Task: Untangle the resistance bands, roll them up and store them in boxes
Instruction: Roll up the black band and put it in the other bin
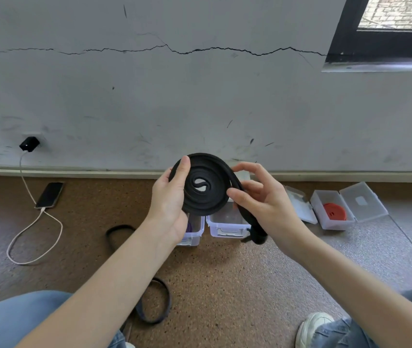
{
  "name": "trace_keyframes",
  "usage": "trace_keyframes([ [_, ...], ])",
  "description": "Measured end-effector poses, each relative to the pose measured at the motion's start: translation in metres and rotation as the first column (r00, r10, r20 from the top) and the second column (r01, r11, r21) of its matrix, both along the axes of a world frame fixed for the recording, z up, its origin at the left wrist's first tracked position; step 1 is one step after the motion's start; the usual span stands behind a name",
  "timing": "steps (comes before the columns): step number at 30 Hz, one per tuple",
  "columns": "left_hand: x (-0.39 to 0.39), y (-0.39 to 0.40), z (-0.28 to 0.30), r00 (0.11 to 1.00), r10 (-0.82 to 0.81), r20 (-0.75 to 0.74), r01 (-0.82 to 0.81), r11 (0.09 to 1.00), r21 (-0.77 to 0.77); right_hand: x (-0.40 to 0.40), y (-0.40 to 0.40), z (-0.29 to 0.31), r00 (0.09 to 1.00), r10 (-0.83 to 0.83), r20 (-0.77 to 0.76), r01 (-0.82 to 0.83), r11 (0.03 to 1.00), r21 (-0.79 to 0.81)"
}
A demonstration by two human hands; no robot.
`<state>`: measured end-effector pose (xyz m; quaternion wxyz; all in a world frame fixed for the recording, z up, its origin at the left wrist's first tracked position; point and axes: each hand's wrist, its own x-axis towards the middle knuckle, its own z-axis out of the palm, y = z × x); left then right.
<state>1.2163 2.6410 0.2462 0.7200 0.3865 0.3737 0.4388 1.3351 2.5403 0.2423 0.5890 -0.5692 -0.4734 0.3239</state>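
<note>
Head view of a seated person coiling a black resistance band (pixel 206 184) above a brown speckled floor (pixel 225 285). The band is wound into a flat spiral held upright near the centre of the frame, its face toward the camera; a small S-shaped gap marks the core.

The left hand (pixel 172 197) grips the coil at its 9 o'clock edge, thumb laid up across the front face and the other fingers curled behind. The right hand (pixel 262 194) is curled at the coil's 3 o'clock edge: its thumb presses on the outermost turn where the loose tail (pixel 252 222) leaves the spiral, while the index finger arches above. The tail runs down toward 5 o'clock past the right palm and ends in a fold below the wrist.

Beneath the hands, at 6 o'clock from the coil, two clear boxes (pixel 227 227) stand side by side, touching; the left one shows something purple, largely hidden by the left wrist. At 3 o'clock lies a third open box (pixel 335 214) containing a rolled red band (pixel 335 211).

Another black band (pixel 154 302) loops loosely on the floor at 7 o'clock, partly under the left forearm. A phone (pixel 49 195) on a white cable (pixel 31 237) lies at 9 o'clock, plugged into a black wall charger (pixel 29 143).
</note>
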Motion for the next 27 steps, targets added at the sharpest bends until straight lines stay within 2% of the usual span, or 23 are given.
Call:
trace_keyframes([
  [3,-0.001,-0.004,-0.007,0.996,-0.075,-0.047,0.077,0.996,0.037,0.004,-0.004,0.004,0.998,-0.015,-0.056,0.014,1.0,-0.008],
  [6,-0.009,0.0,-0.004,0.956,-0.241,-0.168,0.267,0.952,0.153,0.016,-0.008,0.011,1.0,-0.026,0.013,0.026,0.999,-0.026],
  [9,-0.013,-0.002,0.001,0.873,-0.379,-0.307,0.451,0.867,0.211,0.015,-0.01,0.015,0.996,0.042,0.075,-0.039,0.998,-0.042],
  [11,-0.012,-0.005,0.002,0.871,-0.357,-0.338,0.437,0.877,0.199,0.013,-0.009,0.013,0.992,0.079,0.098,-0.074,0.996,-0.057],
  [16,-0.02,0.002,0.01,0.893,-0.394,-0.22,0.426,0.896,0.126,0.027,-0.015,0.027,0.977,0.212,0.003,-0.209,0.967,-0.144],
  [17,-0.022,0.003,0.011,0.888,-0.408,-0.212,0.439,0.89,0.126,0.031,-0.014,0.029,0.98,0.196,0.035,-0.188,0.971,-0.15],
  [20,-0.023,0.004,0.014,0.876,-0.432,-0.212,0.464,0.877,0.127,0.034,-0.012,0.031,0.96,0.048,0.277,-0.02,0.995,-0.102],
  [21,-0.022,0.004,0.015,0.883,-0.423,-0.206,0.452,0.883,0.127,0.031,-0.012,0.03,0.952,0.022,0.305,0.005,0.996,-0.086],
  [24,-0.019,0.004,0.015,0.915,-0.371,-0.159,0.393,0.91,0.135,0.02,-0.011,0.022,0.973,0.02,0.232,0.002,0.996,-0.093],
  [27,-0.016,0.005,0.015,0.95,-0.299,-0.091,0.308,0.945,0.107,0.015,-0.011,0.019,0.995,0.065,0.081,-0.057,0.994,-0.097],
])
